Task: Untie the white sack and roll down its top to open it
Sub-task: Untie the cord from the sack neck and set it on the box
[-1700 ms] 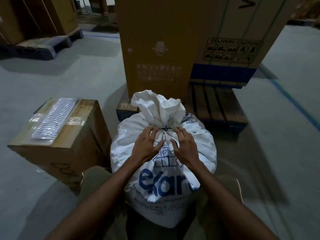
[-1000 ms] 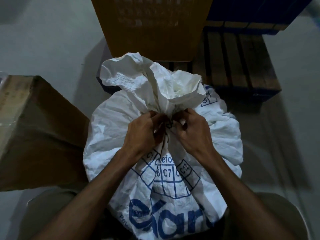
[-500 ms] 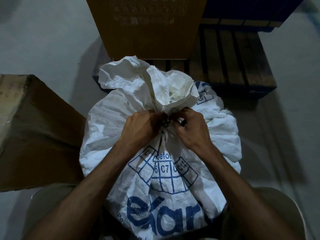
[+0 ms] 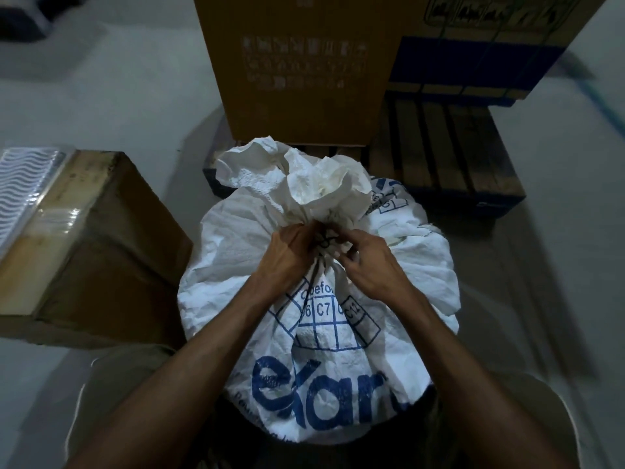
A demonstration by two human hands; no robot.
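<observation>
- White sack [image 4: 416, 265] upright on the floor [image 4: 111, 106], directly in front of the person, between both forearms; blue lettering and a blue grid print on the near face
- Neck of sack gathered and tied by a thin dark string [image 4: 324, 241]; knot visible between the two hands
- Crumpled top [image 4: 304, 177] above the tie, flared upward, not rolled down
- Left hand [image 4: 292, 247] at the left of the neck, fingers curled in, pinching at the knot
- Right hand [image 4: 367, 262] at the right of the neck, fingers [image 4: 341, 239] bent narrow, pinching at the string or the gathered fabric there; which of the two cannot be told
- Brown cardboard box [image 4: 111, 238] on the floor just left of the sack, clear packaging with a wavy pattern [image 4: 23, 184] on its top
- Wooden pallet [image 4: 449, 164] behind the sack, carrying a tall brown carton [image 4: 297, 62] and a second carton with a blue band [image 4: 473, 62]
- Blue line [image 4: 605, 113] on the floor at far right
</observation>
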